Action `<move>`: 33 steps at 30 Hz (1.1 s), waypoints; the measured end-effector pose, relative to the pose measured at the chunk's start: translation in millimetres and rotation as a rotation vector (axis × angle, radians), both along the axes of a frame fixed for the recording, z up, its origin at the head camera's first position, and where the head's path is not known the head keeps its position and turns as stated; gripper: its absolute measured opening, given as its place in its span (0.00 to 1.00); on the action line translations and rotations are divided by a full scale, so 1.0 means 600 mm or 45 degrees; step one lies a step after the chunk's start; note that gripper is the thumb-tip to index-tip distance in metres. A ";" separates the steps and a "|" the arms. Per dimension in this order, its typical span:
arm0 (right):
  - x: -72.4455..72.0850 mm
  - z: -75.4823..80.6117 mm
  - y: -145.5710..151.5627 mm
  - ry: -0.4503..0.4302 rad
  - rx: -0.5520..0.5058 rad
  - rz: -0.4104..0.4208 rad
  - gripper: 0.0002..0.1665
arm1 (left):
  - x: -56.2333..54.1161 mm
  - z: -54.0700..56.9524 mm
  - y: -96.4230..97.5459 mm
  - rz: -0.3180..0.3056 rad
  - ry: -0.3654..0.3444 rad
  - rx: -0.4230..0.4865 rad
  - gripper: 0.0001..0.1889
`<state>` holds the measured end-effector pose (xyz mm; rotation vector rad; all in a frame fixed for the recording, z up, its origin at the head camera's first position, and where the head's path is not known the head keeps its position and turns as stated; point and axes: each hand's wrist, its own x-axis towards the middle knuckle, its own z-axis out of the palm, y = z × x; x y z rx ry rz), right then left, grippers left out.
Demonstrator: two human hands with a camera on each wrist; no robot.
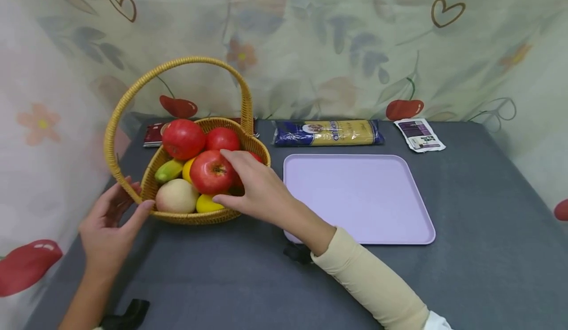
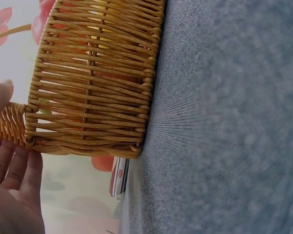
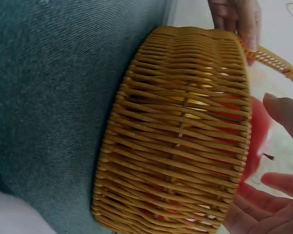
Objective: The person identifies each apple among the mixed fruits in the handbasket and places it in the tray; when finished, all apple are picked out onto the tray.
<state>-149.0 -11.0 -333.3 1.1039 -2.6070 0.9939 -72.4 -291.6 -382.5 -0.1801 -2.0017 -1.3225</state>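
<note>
A wicker basket (image 1: 199, 217) with a tall arched handle (image 1: 177, 63) stands at the left, filled with fruit. My left hand (image 1: 108, 234) holds the near-left foot of the handle, thumb on one side and fingers on the other, as the left wrist view (image 2: 14, 195) also shows. Over the basket's right side my right hand (image 1: 262, 192) is spread around a red apple (image 1: 213, 172); in the right wrist view a gap shows between its fingers and the apple (image 3: 258, 136). Around that apple lie a pomegranate-like red fruit (image 1: 183, 139), a pale peach (image 1: 177, 197), and green and yellow fruit.
A lilac tray (image 1: 355, 197) lies right of the basket. Behind it are a blue and gold packet (image 1: 328, 132) and a small white and purple pouch (image 1: 419, 135). A dark red packet (image 1: 153, 133) is partly hidden behind the basket. A patterned curtain borders the grey table.
</note>
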 end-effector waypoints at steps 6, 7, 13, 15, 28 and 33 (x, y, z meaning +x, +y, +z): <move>-0.007 -0.016 -0.020 -0.004 0.001 -0.055 0.52 | 0.006 0.000 -0.001 0.061 -0.090 -0.059 0.32; -0.008 -0.019 -0.024 -0.003 -0.002 -0.060 0.53 | 0.008 0.000 -0.002 0.069 -0.101 -0.073 0.32; -0.011 -0.034 -0.038 0.049 -0.038 -0.094 0.55 | 0.007 -0.001 -0.003 0.093 -0.125 -0.104 0.33; -0.012 -0.037 -0.039 0.068 -0.047 -0.102 0.55 | 0.005 -0.002 -0.002 0.092 -0.131 -0.100 0.33; -0.011 -0.034 -0.040 0.015 -0.066 -0.104 0.53 | 0.004 -0.007 -0.006 0.102 -0.149 -0.096 0.34; -0.013 -0.029 -0.036 -0.063 -0.063 -0.096 0.52 | 0.004 -0.007 -0.005 0.082 -0.139 -0.100 0.34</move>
